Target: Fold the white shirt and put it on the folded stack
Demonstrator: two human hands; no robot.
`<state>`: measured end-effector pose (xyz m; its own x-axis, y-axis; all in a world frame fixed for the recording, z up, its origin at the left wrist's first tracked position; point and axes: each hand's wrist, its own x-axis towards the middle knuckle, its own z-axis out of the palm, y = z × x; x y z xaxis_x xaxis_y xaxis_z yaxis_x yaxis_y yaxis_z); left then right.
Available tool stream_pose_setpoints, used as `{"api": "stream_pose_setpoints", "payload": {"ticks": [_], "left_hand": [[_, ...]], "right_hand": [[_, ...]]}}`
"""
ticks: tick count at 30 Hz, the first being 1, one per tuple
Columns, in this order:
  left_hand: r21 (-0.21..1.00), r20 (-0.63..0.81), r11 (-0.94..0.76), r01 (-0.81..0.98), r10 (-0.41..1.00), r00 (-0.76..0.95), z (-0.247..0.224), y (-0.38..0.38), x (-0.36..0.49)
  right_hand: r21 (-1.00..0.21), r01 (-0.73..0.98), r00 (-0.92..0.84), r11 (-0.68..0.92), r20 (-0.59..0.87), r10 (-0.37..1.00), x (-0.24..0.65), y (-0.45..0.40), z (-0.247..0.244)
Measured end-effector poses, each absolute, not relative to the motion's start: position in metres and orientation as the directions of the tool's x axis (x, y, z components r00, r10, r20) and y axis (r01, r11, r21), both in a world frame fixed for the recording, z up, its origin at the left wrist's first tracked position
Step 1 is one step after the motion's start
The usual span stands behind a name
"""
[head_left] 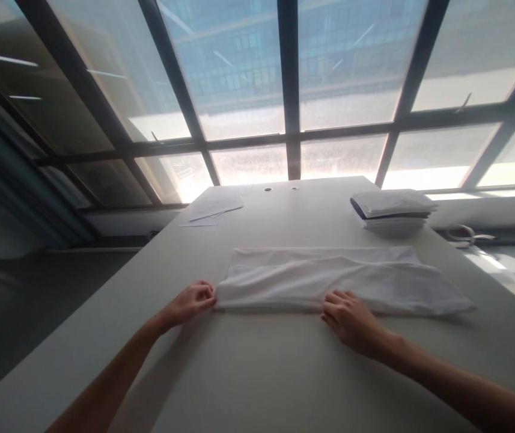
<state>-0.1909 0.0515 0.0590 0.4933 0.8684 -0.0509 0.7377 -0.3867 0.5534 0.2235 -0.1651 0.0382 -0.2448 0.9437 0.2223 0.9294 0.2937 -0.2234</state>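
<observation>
On counter [248,373], 2 hands pinning folded white cloth [329,279]: left hand [189,302] fingers curled gripping corner, right hand [350,316] fingers pinching near edge.

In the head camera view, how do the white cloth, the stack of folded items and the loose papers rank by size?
Largest to smallest, as they look:
1. white cloth, gripped at its near edge by the left hand and right hand
2. stack of folded items
3. loose papers
The last two look close and lie farther away, so their order is unsure.

Single head-worn view, looking forward and down along a table [257,373], windows [284,78] beyond, close
</observation>
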Motion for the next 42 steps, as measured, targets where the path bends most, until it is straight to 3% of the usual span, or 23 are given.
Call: {"api": "stream_pose_setpoints", "payload": {"ticks": [3,5,7,9,12,16,20,24,26,28,31,33,36,42], "left_hand": [[0.368,0.234,-0.449,0.814,0.892,0.386,0.071,0.044,-0.155],[0.313,0.354,-0.598,0.738,0.795,0.493,0.077,0.034,-0.110],[0.290,0.312,-0.712,0.639,0.702,0.640,0.076,0.027,-0.062],[0.264,0.248,-0.721,0.641,0.693,0.677,0.066,0.028,-0.030],[0.246,0.180,-0.612,0.752,0.791,0.585,0.046,0.046,-0.028],[0.261,0.108,-0.476,0.840,0.879,0.465,0.033,0.078,-0.069],[0.350,-0.021,-0.432,0.831,0.884,0.468,0.044,0.102,-0.090],[0.486,-0.042,-0.447,0.751,0.846,0.531,0.058,0.115,-0.093],[0.415,-0.002,-0.426,0.804,0.883,0.469,0.062,0.110,-0.090],[0.270,0.126,-0.438,0.858,0.899,0.419,0.062,0.095,-0.078],[0.155,0.272,-0.626,0.764,0.771,0.576,0.049,0.055,-0.039],[0.179,0.211,-0.766,0.617,0.642,0.737,0.035,0.028,-0.008],[0.197,0.104,-0.807,0.557,0.582,0.806,0.015,0.004,0.021],[0.096,0.030,-0.659,0.746,0.751,0.660,0.010,0.015,-0.044]], "right_hand": [[-0.346,0.912,-0.129,0.221,0.271,0.954,0.220,-0.141,0.048],[-0.362,0.923,-0.013,0.132,0.315,0.949,0.218,-0.115,0.049],[-0.341,0.939,0.058,0.047,0.292,0.955,0.215,-0.091,0.043],[-0.309,0.951,0.069,-0.002,0.206,0.976,0.213,-0.076,0.032],[-0.281,0.960,0.036,-0.007,0.098,0.995,0.212,-0.070,0.016],[-0.267,0.964,0.010,0.009,0.073,0.997,0.212,-0.074,0.008],[-0.264,0.965,0.009,0.015,0.090,0.996,0.210,-0.074,0.009],[-0.266,0.964,0.032,0.005,0.134,0.990,0.209,-0.075,0.007],[-0.258,0.966,0.039,0.005,0.166,0.985,0.207,-0.077,0.006],[-0.252,0.968,0.063,-0.015,0.184,0.981,0.202,-0.078,0.006],[-0.252,0.968,0.054,0.002,0.215,0.975,0.190,-0.076,0.007],[-0.253,0.964,-0.024,0.081,0.222,0.975,0.181,-0.072,0.007],[-0.257,0.957,-0.095,0.138,0.175,0.980,0.182,-0.069,0.003],[-0.150,0.988,0.054,-0.032,0.141,0.989,0.261,-0.086,-0.007]]}}
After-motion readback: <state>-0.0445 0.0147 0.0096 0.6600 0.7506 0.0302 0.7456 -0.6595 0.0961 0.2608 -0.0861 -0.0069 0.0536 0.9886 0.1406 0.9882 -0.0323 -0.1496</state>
